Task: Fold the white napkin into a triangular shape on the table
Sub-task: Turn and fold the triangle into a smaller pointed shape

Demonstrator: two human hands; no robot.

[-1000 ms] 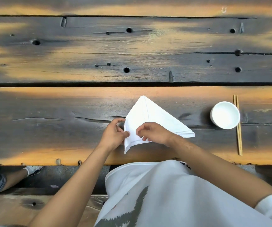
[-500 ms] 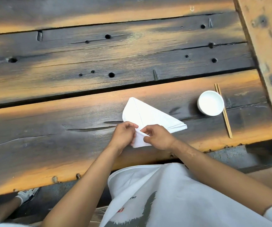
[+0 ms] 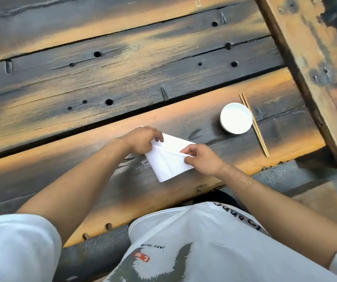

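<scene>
The white napkin [image 3: 168, 161] lies folded on the dark wooden table [image 3: 82, 139], near its front edge, with a pointed corner toward me. My left hand [image 3: 143, 140] pinches the napkin's far left corner and covers part of it. My right hand [image 3: 202, 159] pinches a fold along the napkin's right edge. A crease runs down the napkin between the two hands.
A small white bowl [image 3: 236, 118] stands to the right of the napkin, with a pair of wooden chopsticks [image 3: 254, 124] lying just beyond it. A thick wooden beam [image 3: 309, 68] crosses the right side. The table's front edge runs close under my hands.
The napkin has been turned and refolded, so its point now faces me. My left hand went to the far corner, my right hand to the right edge. The view swung right.
</scene>
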